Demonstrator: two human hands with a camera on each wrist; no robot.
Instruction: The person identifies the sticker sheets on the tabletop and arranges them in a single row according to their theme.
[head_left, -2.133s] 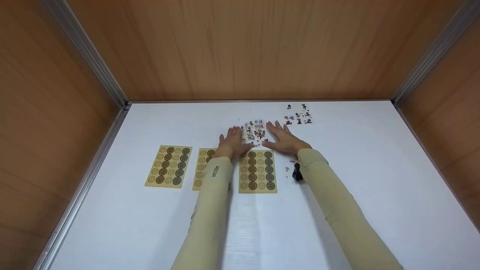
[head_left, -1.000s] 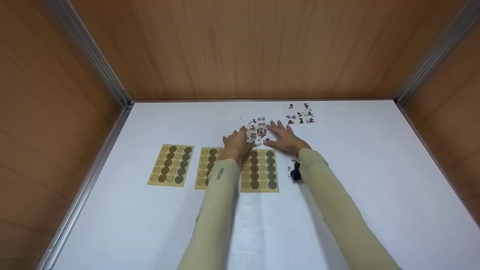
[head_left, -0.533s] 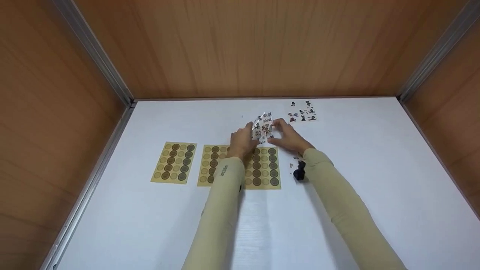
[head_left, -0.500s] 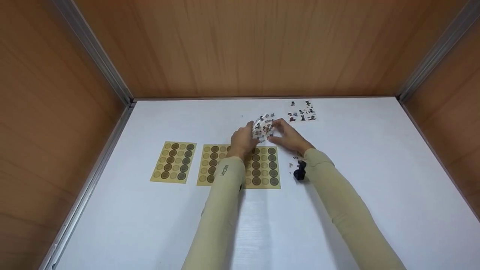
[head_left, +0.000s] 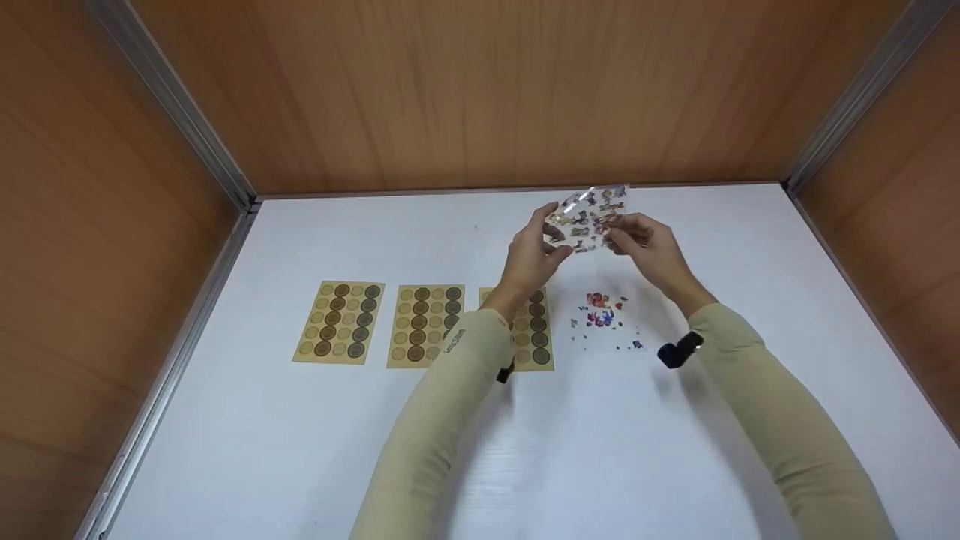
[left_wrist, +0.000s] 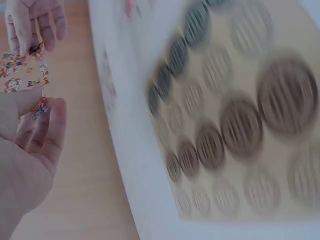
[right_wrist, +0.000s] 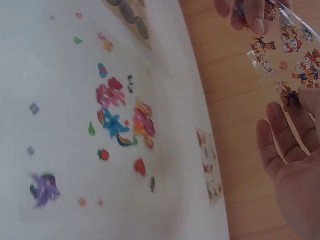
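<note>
A clear sticker sheet [head_left: 581, 219] printed with small cartoon figures is held up above the far part of the table, tilted. My left hand [head_left: 527, 259] pinches its left edge between thumb and fingers. At the opposite side my right hand [head_left: 660, 255] pinches its lower right part, thumb in front. The right wrist view shows the sheet [right_wrist: 290, 50] with the right thumb pressed on it and the fingers behind. In the left wrist view the sheet [left_wrist: 22, 72] is partly cut off by the frame edge.
Three tan sheets of round stickers, the left [head_left: 337, 322], middle [head_left: 425, 324] and right [head_left: 536, 330], lie in a row; the left arm covers part of the right one. Another clear sheet with pony stickers [right_wrist: 112, 125] lies below my right hand. Wooden panels [head_left: 480, 90] enclose the table.
Both hands lay flat beside the sticker sheet, then gripped its edges and lifted it off the table. They have carried it up and to the right, uncovering the pony stickers.
</note>
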